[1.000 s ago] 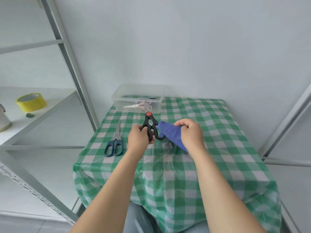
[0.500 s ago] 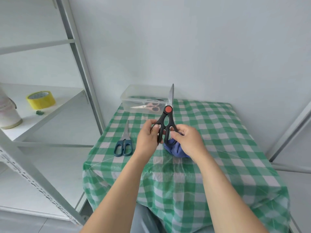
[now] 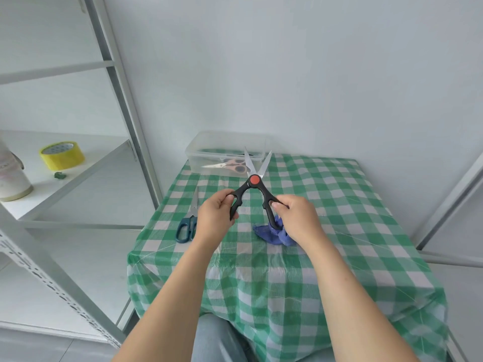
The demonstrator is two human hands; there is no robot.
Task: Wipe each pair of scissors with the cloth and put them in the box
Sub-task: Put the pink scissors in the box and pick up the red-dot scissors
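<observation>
Centre frame, my left hand [image 3: 215, 218] curls round one handle and my right hand [image 3: 295, 218] pinches the other, holding the black scissors [image 3: 254, 180] splayed wide, blades up in front of the box [image 3: 224, 152]. The cloth [image 3: 271, 233] sits bunched under my right palm. Best to keep the tips pointing away and wipe each inner face from pivot to tip.

No writing is legible; faint print on the white container [image 3: 11, 178] is too blurred.
</observation>
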